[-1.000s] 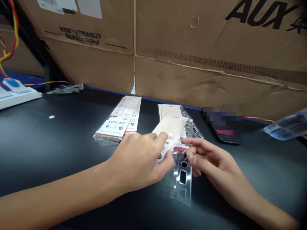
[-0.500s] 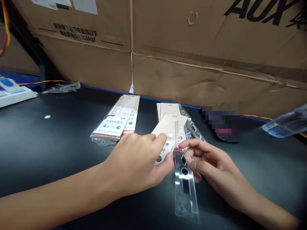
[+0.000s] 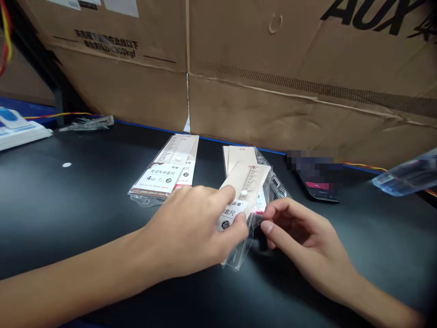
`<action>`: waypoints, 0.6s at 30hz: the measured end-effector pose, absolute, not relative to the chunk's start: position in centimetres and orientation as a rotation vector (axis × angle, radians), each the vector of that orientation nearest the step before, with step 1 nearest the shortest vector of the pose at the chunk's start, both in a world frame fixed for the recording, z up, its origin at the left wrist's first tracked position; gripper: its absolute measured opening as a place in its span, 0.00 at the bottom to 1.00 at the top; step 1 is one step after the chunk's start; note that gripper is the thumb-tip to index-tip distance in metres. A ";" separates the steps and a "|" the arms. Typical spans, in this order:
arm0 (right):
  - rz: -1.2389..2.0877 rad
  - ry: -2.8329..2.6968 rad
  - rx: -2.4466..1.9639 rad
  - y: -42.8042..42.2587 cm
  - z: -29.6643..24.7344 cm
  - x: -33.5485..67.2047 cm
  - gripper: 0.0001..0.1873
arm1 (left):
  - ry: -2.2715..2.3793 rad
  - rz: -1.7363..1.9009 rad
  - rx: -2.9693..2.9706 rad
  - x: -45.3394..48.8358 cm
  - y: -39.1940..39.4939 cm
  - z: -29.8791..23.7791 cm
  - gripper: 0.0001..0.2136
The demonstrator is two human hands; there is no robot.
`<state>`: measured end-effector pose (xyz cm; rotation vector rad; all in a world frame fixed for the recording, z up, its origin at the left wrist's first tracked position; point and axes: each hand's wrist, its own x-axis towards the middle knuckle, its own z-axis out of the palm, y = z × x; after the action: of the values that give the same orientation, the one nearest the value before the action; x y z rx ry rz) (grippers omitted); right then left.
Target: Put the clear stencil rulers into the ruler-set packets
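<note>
In my left hand [image 3: 201, 228] is a ruler set packet [image 3: 244, 193], a clear sleeve with a beige card and a white label marked 20, gripped between thumb and fingers. The sleeve's clear lower end sticks out below my thumb. At the packet's lower right, my right hand [image 3: 300, 241] has its fingers curled, thumb and index tips a little apart, with nothing clearly seen between them. Behind the held packet lie more beige cards [image 3: 241, 155] and a clear plastic ruler [image 3: 278, 187], partly covered. Whether the right fingertips touch the sleeve cannot be made out.
More ruler set packets [image 3: 160, 175] lie overlapping left of centre. A phone [image 3: 319, 187], partly blurred, and a clear blue-tinted plastic object [image 3: 403, 175] are at right. At left are a white power strip [image 3: 23, 132] and a small white disc [image 3: 67, 165]. Cardboard boxes [image 3: 239, 109] wall the back.
The clear stencil ruler that hung below the right fingers is gone from there. The held packet has turned slightly, and its clear lower end now shows under my left thumb.
</note>
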<state>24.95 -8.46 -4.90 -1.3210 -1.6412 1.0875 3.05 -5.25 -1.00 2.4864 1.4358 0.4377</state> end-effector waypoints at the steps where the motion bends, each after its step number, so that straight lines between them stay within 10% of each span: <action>1: 1.044 -1.665 -1.297 -8.6 -4.9 25.0 0.05 | 1.429 0.444 2.424 2.9 -5.1 -0.7 0.09; 8: 0.868 -1.715 -1.075 -9.2 -5.4 25.2 0.27 | 1.289 0.466 2.059 2.1 -4.3 0.6 0.10; 18: 0.877 -1.947 -1.116 -9.2 -5.4 25.5 0.21 | 1.342 0.621 2.050 1.6 -3.5 0.5 0.11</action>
<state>25.48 -9.20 -5.37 -1.1164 -1.9474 0.8772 1.56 -3.54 0.46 2.0504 1.3422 0.6212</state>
